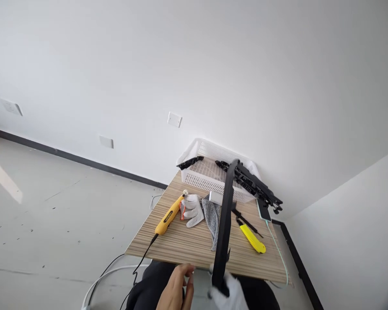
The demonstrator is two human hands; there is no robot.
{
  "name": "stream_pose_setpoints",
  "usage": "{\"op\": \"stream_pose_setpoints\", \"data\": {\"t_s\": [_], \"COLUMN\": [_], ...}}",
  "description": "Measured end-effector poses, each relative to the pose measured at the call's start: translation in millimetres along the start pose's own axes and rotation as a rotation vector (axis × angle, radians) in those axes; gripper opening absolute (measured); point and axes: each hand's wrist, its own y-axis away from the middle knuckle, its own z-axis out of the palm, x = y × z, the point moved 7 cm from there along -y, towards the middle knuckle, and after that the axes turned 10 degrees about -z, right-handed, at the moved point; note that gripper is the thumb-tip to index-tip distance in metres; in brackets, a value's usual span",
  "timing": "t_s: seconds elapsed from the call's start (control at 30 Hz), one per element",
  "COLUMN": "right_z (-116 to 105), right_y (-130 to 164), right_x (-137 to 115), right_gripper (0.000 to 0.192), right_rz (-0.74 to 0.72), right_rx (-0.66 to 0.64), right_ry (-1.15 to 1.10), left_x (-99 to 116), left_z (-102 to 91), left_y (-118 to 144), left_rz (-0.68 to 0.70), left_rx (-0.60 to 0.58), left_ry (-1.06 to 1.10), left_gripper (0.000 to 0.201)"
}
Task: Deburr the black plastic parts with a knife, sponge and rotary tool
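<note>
My right hand (231, 295), in a white glove, grips the lower end of a long black plastic trim strip (225, 219). The strip stands up in front of me, its bent upper end reaching past the near rim of the basket. My bare left hand (177, 286) is at the table's front edge, left of the strip. Its fingers are loosely bent and a little apart, with nothing seen in them. Behind the strip lie a grey cloth (211, 217) and a white work glove (194, 211). A yellow utility knife (252, 239) lies to the right.
A white plastic basket (203, 183) holding black plastic parts (252, 183) stands at the back of the wooden table (181, 247). A corded yellow rotary tool (170, 216) lies left. A thin black tool (248, 223) and a phone (264, 211) on a cable lie right. The wall rises behind.
</note>
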Motion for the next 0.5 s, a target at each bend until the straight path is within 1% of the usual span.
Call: {"op": "stream_pose_setpoints", "data": {"t_s": [0.07,0.1,0.13,0.2,0.23,0.3,0.37,0.5], "right_z": [-2,-3,-3,2,3,9,16,21], "right_y": [-21,-33,-44,-66,-76,-93,-103,-107], "right_x": [6,7,8,11,11,15,23,36], "right_gripper": [0.033,0.036,0.039,0.045,0.047,0.050,0.054,0.053], "right_rz": [0.092,0.118,0.149,0.210,0.196,0.181,0.187,0.200], "right_rx": [-0.009,-0.014,-0.021,-0.047,-0.046,-0.055,-0.073,-0.030], "right_ry": [-0.219,-0.314,-0.405,-0.587,-0.655,-0.737,-0.784,-0.812], "left_x": [5,7,9,11,12,15,18,20], "left_z": [0.2,1.5,0.9,-2.5,-4.8,-8.1,-10.0,-16.0], "left_y": [3,4,5,5,5,7,10,17], "left_rz": [0.070,0.104,0.129,0.151,0.159,0.188,0.226,0.307], "left_rx": [-0.093,-0.146,-0.167,-0.161,-0.143,-0.120,-0.120,-0.128], "left_ry": [-0.061,-0.099,-0.129,-0.176,-0.197,-0.246,-0.297,-0.400], "left_gripper": [0.019,0.020,0.022,0.024,0.024,0.025,0.027,0.027]}}
